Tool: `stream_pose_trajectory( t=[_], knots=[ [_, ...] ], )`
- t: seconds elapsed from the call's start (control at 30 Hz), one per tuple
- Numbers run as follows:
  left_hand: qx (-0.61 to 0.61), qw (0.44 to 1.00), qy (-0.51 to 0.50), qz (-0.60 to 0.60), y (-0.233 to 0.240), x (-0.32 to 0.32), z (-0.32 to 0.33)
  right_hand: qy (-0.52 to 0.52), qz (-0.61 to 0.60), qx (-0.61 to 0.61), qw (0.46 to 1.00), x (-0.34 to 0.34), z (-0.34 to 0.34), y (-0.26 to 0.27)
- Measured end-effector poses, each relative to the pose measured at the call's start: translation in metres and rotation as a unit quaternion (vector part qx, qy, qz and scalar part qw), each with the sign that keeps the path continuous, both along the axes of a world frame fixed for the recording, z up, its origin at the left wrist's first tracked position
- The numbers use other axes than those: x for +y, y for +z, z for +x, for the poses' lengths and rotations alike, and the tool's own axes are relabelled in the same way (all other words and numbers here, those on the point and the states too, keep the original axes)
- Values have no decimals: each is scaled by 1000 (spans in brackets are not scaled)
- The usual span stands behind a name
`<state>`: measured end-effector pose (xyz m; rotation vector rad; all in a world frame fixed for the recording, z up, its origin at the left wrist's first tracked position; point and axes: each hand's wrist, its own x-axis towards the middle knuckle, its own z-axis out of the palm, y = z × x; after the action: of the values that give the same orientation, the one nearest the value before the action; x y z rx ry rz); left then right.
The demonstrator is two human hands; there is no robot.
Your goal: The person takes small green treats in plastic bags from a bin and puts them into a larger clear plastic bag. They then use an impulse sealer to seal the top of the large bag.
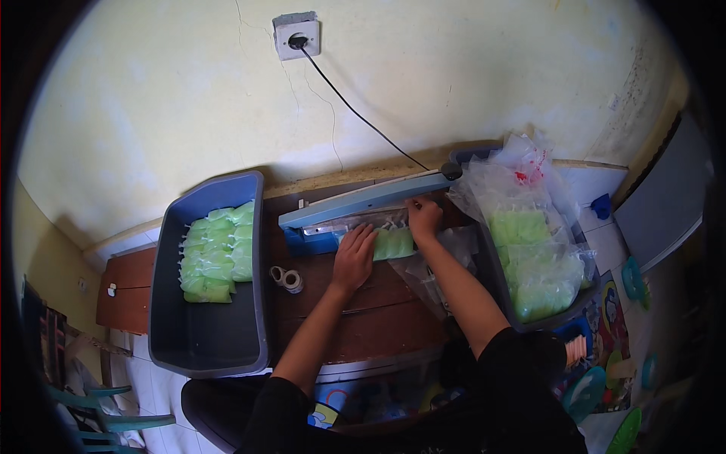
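Note:
A blue impulse bag sealer (311, 243) stands on the brown wooden table (363, 332), its long lever arm (368, 198) raised above the base. In front of it lies a clear plastic bag with several light green filled pouches (392, 244). My left hand (355, 255) rests flat on the left end of this bag, fingers pointing at the sealing bar. At the bag's right end, by the sealer, my right hand (425, 218) has its fingertips pinched on what looks like the plastic edge. Empty clear plastic (417, 278) lies partly under my right forearm.
On the left a grey tub (207, 340) holds rows of green pouches (218, 249). Another tub (524, 326) on the right holds bagged green pouches (539, 278). Two rolls of tape (292, 281) lie left of my left forearm. A black cord (363, 116) runs to the wall socket.

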<state>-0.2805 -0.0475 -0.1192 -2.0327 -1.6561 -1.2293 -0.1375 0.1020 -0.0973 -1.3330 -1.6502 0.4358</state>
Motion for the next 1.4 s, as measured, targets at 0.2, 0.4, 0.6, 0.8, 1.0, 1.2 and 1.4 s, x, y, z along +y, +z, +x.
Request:
stream_pose_trajectory(
  t=[0.2,0.4,0.6,0.8,1.0,1.2,1.4],
  knots=[
    [17,995,63,-75,6,18,-19,2,-23,36,999,1,-3,-7],
    [-9,996,32,-88,13,30,-25,-18,-83,57,995,8,2,-10],
    [14,993,60,-96,11,31,-34,63,44,-102,992,-39,4,6],
    [29,994,83,-69,6,41,-30,226,339,-227,885,-44,-13,-1],
    [27,982,169,-81,1,46,-19,254,182,-272,910,-30,-24,-1],
    [-37,994,101,-5,5,32,-22,261,115,-299,911,-22,-30,-3],
    [-281,947,156,-18,-26,-28,-13,259,106,-302,911,-23,-27,-2]
  ],
)
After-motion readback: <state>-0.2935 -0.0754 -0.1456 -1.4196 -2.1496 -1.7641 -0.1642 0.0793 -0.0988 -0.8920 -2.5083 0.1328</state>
